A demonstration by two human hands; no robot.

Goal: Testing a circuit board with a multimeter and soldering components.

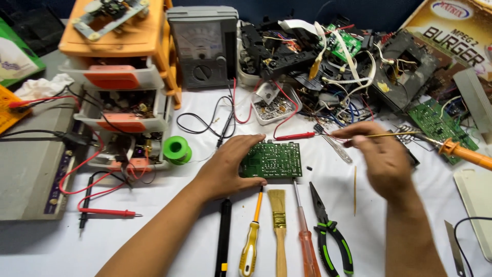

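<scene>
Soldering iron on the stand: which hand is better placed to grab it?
Probably the right hand: it hovers just left of the soldering iron, on that side. The left hand rests on the green circuit board, holding it down.

Bright, even light from above, slightly cool. Soft, short shadows under the left hand point(225, 166) and under the row of tools, falling toward the near edge of the white table point(389, 241). No hard glare; only a mild sheen on the green circuit board point(272, 160) and on the meter point(204, 46) face. Motion blur on the right hand point(382, 156), its fingers smeared. Sharp focus across the middle. Wide-angle bending at the edges, with the grey box point(31, 164) at left and the corners stretched and leaning outward.
</scene>
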